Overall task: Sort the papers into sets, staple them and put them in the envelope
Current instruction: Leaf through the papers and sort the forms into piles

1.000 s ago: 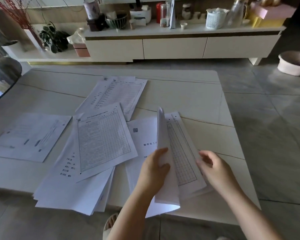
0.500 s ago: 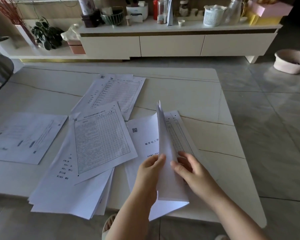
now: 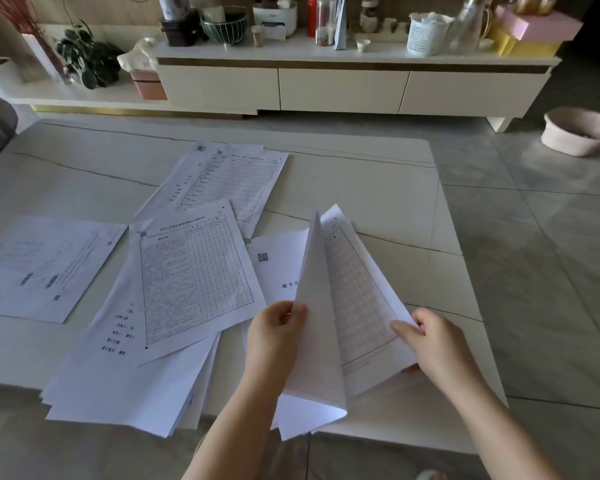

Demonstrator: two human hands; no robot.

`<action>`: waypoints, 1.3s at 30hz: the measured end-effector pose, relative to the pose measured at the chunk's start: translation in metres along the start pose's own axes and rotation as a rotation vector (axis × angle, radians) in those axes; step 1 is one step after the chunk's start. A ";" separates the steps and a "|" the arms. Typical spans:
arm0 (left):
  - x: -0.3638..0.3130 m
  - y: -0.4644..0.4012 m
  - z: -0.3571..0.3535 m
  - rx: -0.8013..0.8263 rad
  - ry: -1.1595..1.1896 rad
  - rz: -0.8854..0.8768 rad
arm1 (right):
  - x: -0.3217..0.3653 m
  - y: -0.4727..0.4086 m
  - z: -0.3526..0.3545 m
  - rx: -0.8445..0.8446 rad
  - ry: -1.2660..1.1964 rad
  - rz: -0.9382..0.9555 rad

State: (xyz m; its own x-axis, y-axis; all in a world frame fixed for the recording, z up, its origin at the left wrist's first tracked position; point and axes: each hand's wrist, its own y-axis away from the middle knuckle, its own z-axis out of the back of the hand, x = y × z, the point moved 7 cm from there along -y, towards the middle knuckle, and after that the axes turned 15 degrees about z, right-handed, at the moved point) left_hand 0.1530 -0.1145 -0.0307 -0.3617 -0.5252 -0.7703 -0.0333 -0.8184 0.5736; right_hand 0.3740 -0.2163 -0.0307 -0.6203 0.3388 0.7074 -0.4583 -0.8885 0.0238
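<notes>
At six o'clock on the pale marble table, the left hand pinches a raised white sheet; the right hand, apart at four o'clock, grips the gridded printed page.

Cover sheet: the lifted sheet is hiding its right part, leaving only a code mark and two characters showing.
Left hand: its fingertips are lying behind the lifted sheet.
Right hand: its thumb is going under the gridded page, out of sight.
Overhanging stack: upper forms are covering most of it.
Printing: staying too small to read.
Worktop: the left picture edge is cutting it.
Basin: the right edge is clipping it.
</notes>
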 end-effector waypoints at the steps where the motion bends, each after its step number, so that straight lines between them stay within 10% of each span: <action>1: -0.002 0.000 0.000 -0.007 -0.048 -0.023 | -0.001 -0.002 0.004 -0.031 -0.048 -0.002; 15: -0.003 -0.006 0.011 0.066 0.079 0.053 | 0.026 0.015 0.058 -0.603 -0.802 -0.139; 26: 0.012 0.003 0.006 0.331 0.352 0.262 | 0.169 -0.043 -0.011 0.053 -0.677 0.012; 39: 0.041 -0.019 0.015 0.391 0.560 0.418 | 0.178 -0.094 -0.123 0.250 -0.463 -0.067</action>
State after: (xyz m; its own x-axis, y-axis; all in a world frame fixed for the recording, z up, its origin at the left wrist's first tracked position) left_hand 0.1248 -0.1169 -0.0685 0.1017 -0.8945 -0.4354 -0.3604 -0.4411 0.8219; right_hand 0.2284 -0.0342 0.0067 -0.2230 0.2757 0.9350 -0.2861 -0.9355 0.2076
